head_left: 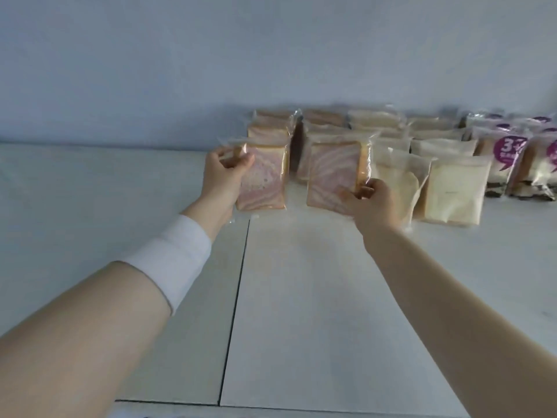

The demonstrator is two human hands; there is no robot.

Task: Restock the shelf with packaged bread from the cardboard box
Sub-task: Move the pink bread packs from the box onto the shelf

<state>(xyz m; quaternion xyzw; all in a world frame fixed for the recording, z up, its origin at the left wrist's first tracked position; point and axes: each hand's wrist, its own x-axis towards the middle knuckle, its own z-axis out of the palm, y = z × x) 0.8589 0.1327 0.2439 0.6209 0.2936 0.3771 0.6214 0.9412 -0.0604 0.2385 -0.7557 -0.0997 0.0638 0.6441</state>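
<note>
Rows of bread packs (452, 194) run toward 12 o'clock on the shelf (301, 297). The left hand (224, 173) holds the 11 o'clock row's front pack (266, 179); the right hand (372, 203) holds its 3 o'clock neighbour (330, 173).

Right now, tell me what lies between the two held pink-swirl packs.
Head view: just a narrow strip of bare shelf between left pack and right pack.

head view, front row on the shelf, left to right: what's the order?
left hand → left pink-swirl pack that it grips → right pink-swirl pack → right hand gripping it → leaning white-bread pack → front white-bread pack → purple-label packs
</note>
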